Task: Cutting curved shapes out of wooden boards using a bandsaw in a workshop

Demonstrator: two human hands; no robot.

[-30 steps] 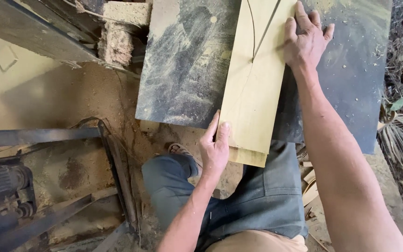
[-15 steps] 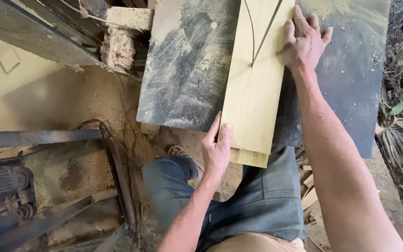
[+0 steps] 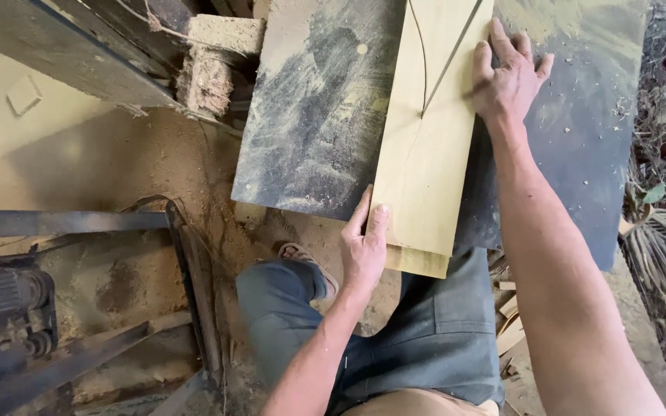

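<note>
Both hands (image 3: 364,246) apparently on plank (image 3: 425,162).

board (image 3: 425,169): pale smooth wood | table (image 3: 310,131): dull metal (sawdust-dusted, scuffed)

Sawdust covers the dirt floor (image 3: 125,162) (thickly); a dusty dark metal table (image 3: 310,131) stands beside rough bricks (image 3: 213,62), an electric motor (image 3: 1,304) lower left.

Soft, even daylight is cast over the scene — shadows stay faint, no glare is seen, and focus is held sharp throughout.
</note>
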